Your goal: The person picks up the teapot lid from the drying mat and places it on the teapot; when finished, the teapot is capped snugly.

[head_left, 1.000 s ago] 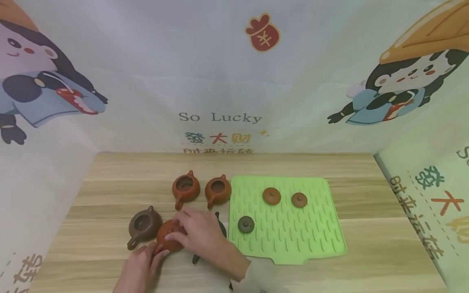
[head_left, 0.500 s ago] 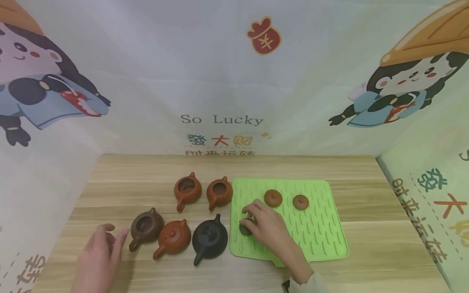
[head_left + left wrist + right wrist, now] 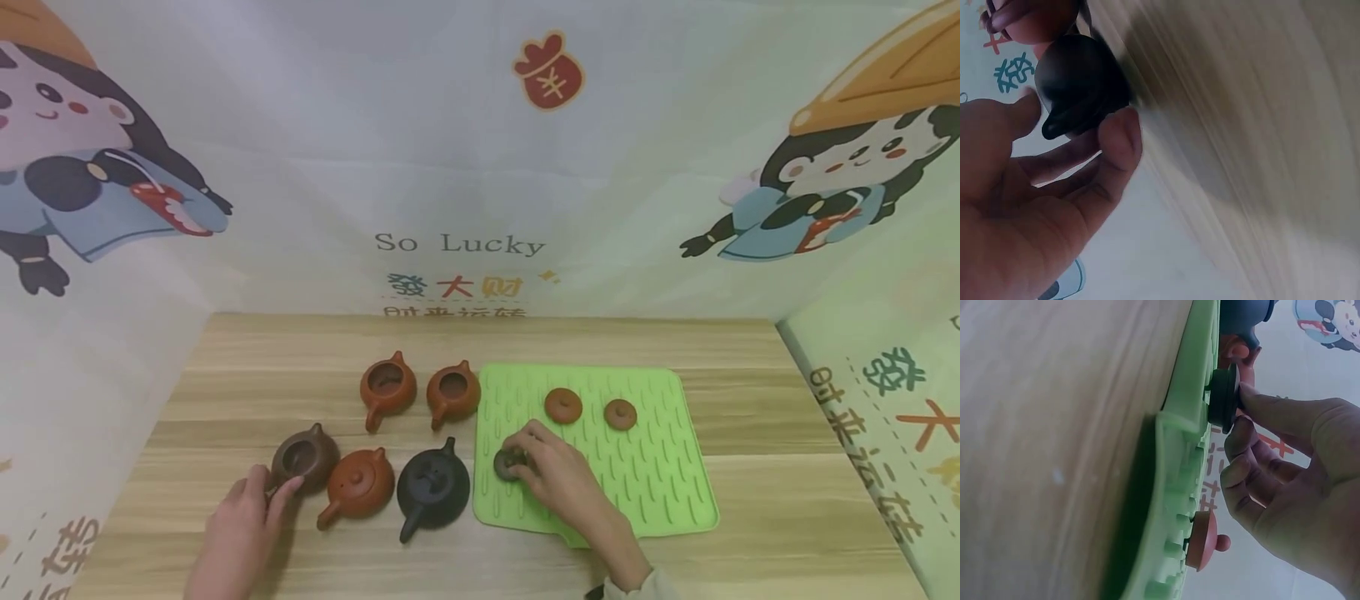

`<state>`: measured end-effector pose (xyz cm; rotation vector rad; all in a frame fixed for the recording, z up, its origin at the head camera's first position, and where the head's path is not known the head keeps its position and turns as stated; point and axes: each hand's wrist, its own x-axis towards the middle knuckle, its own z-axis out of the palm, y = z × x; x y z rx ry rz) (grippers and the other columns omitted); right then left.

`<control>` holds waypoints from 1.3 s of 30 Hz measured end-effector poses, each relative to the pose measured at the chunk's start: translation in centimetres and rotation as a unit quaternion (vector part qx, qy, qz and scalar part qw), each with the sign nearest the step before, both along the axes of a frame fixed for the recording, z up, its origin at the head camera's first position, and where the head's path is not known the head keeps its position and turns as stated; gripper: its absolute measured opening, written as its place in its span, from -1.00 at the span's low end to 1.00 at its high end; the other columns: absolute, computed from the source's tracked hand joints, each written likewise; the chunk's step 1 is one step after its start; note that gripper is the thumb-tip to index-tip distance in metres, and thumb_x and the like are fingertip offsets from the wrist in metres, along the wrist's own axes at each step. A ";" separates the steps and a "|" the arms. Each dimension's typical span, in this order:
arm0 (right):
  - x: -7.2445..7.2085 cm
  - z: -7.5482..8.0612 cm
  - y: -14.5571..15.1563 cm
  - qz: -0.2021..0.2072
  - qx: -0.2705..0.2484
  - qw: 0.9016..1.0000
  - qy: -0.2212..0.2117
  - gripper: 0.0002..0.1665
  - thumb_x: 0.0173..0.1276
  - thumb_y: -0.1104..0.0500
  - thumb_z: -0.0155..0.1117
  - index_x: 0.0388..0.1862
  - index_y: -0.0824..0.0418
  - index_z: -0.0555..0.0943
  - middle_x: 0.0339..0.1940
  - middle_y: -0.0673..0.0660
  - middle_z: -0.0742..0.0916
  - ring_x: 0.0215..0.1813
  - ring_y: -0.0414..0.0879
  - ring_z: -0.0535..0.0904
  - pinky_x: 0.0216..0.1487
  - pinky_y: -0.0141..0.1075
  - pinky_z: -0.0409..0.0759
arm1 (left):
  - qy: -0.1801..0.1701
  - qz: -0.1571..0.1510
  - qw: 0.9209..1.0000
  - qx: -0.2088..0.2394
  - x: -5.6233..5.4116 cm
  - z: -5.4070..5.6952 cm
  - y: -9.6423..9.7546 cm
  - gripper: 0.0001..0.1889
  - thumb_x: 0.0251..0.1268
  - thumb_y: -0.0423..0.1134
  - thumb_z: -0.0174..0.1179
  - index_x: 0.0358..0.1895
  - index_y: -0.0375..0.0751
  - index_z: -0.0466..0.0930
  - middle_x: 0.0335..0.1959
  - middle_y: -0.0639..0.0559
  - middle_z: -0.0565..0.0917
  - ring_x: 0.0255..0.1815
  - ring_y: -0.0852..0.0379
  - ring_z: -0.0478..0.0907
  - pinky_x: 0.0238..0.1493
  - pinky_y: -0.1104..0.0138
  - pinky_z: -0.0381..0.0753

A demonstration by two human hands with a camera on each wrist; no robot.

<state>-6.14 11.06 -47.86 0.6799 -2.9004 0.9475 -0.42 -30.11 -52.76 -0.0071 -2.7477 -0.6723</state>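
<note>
My left hand is at the handle side of a dark brown lidless teapot. Its thumb and fingers lie around the handle, and a gap shows beside the handle in the left wrist view. On the green mat, my right hand pinches a small dark lid between thumb and index finger. The right wrist view shows this lid standing close to the ridged mat, its knob hidden by the fingertips.
An orange-red teapot with its lid on and a black teapot stand between the hands. Behind them are two lidless reddish teapots. Two reddish-brown lids lie toward the mat's back. A printed cloth hangs behind the table.
Both hands have left the orange-red teapot, which now shows its lid on. The right hand moved right to the dark lid; the left went left, then came to the dark brown teapot's handle.
</note>
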 end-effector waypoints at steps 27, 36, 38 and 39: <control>-0.5 -0.7 0.7 0.030 -0.063 0.998 0.005 -0.74 0.28 0.42 0.59 -0.12 0.15 0.84 -0.19 -0.06 0.72 -0.21 -0.25 0.65 -0.19 -0.34 0.66 | 0.031 -0.033 0.999 -0.028 -0.4 -5.0 -2.7 -0.77 0.55 -0.24 0.41 -0.28 -0.25 0.60 -0.57 -0.05 0.67 -0.50 -0.22 0.75 -0.53 -0.02 0.67; -0.2 0.0 -0.2 -0.003 -0.082 0.997 -0.002 -0.76 0.25 0.40 0.62 -0.20 0.11 0.86 -0.20 -0.11 0.74 -0.21 -0.27 0.67 -0.17 -0.34 0.67 | 0.028 -0.028 0.999 -0.032 -0.3 -5.3 -2.7 -0.76 0.56 -0.24 0.41 -0.30 -0.25 0.59 -0.58 -0.04 0.65 -0.51 -0.20 0.75 -0.56 0.01 0.64; -0.3 0.3 -0.5 0.002 -0.094 0.996 0.008 -0.78 0.22 0.37 0.65 -0.22 0.10 0.86 -0.20 -0.11 0.75 -0.22 -0.27 0.68 -0.17 -0.34 0.68 | 0.010 -0.024 0.999 -0.027 -0.2 -4.9 -2.5 -0.73 0.59 -0.21 0.38 -0.31 -0.25 0.58 -0.59 0.01 0.61 -0.53 -0.15 0.73 -0.58 0.01 0.62; -0.4 0.4 -0.6 0.006 -0.099 0.995 0.011 -0.78 0.21 0.35 0.66 -0.22 0.10 0.86 -0.20 -0.11 0.76 -0.23 -0.28 0.67 -0.18 -0.35 0.68 | 0.006 -0.022 0.999 -0.028 -0.2 -4.7 -2.5 -0.73 0.60 -0.21 0.37 -0.31 -0.25 0.58 -0.60 0.02 0.60 -0.53 -0.15 0.72 -0.58 0.01 0.61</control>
